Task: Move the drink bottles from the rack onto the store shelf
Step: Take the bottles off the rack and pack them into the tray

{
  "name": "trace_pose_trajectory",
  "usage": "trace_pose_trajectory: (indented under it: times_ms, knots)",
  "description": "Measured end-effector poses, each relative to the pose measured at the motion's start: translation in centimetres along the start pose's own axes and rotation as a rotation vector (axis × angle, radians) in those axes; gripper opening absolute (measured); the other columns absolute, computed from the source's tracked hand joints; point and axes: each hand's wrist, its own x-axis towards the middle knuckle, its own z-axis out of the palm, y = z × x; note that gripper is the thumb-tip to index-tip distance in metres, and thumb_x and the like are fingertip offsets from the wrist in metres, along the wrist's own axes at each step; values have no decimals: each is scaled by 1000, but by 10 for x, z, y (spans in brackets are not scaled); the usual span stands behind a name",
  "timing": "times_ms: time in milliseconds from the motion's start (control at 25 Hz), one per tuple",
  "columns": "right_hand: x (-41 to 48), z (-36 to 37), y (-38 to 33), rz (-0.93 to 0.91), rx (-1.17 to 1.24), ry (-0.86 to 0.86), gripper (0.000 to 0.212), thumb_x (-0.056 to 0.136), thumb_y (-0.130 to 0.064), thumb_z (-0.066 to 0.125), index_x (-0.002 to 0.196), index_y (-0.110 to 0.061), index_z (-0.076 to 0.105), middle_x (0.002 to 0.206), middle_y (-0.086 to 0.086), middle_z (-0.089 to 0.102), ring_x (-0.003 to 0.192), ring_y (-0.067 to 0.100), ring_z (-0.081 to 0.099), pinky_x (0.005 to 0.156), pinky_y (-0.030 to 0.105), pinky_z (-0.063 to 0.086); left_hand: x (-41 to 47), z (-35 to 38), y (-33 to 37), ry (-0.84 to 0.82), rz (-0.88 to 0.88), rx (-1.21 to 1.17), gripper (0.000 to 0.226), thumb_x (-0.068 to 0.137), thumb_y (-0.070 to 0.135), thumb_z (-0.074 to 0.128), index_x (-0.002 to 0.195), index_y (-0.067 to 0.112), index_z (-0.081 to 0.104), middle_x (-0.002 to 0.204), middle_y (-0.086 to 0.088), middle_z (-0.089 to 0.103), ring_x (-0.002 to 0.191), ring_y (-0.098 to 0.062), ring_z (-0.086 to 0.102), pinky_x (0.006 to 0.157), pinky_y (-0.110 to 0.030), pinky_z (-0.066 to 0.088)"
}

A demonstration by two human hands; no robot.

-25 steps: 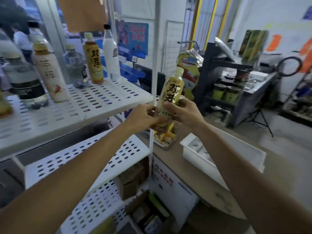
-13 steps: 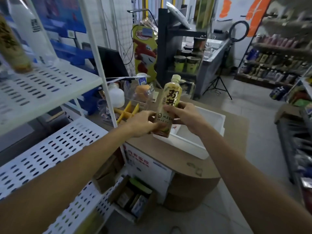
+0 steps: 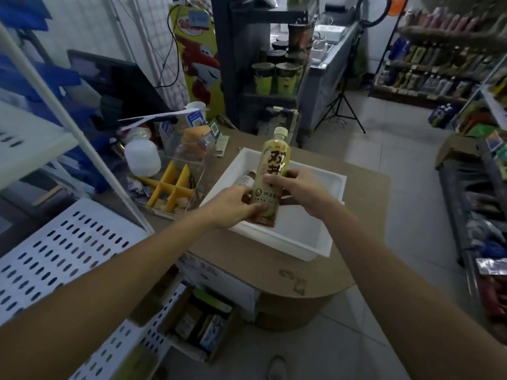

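Hands first: both grip one drink bottle just above the middle of the view. The left hand comes in from eight o'clock and wraps its fingers round the bottle's lower part, near the base. The right hand comes in from four o'clock, its fingers curled over the middle of the label and its thumb hidden behind. The bottle is yellow with a pale cap and large dark characters on the label, and it stands nearly upright, cap toward twelve o'clock.

The bottle sits over a white bin on the brown table. I cannot tell whether its base touches the bin floor. Inside the bin, at ten o'clock from the held bottle and partly hidden by it, lies a second bottle with a pale label.

The white perforated rack fills the eight to nine o'clock side, one of its slanted posts crossing in front of the table edge. A clear organiser with yellow dividers stands on the table at nine o'clock from the bin, just beside it, with a white jar behind. The store shelves, blurred and full of goods, run along at two o'clock, well apart from the hands.
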Motion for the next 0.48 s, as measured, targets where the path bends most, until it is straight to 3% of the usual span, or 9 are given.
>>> trace_pose_trajectory:
  times_ms: [120,320,400,480]
  knots:
    - [19,-16,13,38,-5,10,42,81,-30,79,112,-5,66,104,9,73,94,20,72,79,37,61,26,12,-1,-35,-8,-4,37,89,37,66,119,16,62,110,1,69,86,-2,63,65,-10,49]
    - [45,-29,39,104,21,25,42,79,-29,81,112,-7,65,103,6,73,93,19,71,74,31,61,55,33,-12,-28,-43,-26,41,85,33,70,120,13,63,110,0,69,94,-10,66,76,-30,58]
    - [57,-30,50,152,96,29,41,81,-28,79,113,-7,65,105,8,73,95,22,71,76,33,61,68,35,-20,-54,-55,-61,40,86,31,70,120,11,63,108,-2,69,94,-14,67,75,-38,60]
    - [68,-30,60,214,162,36,38,84,-28,76,113,-7,64,107,10,72,96,25,70,77,34,61,81,33,-29,-92,-74,-99,41,86,31,69,122,11,62,108,-4,68,91,-15,68,70,-38,61]
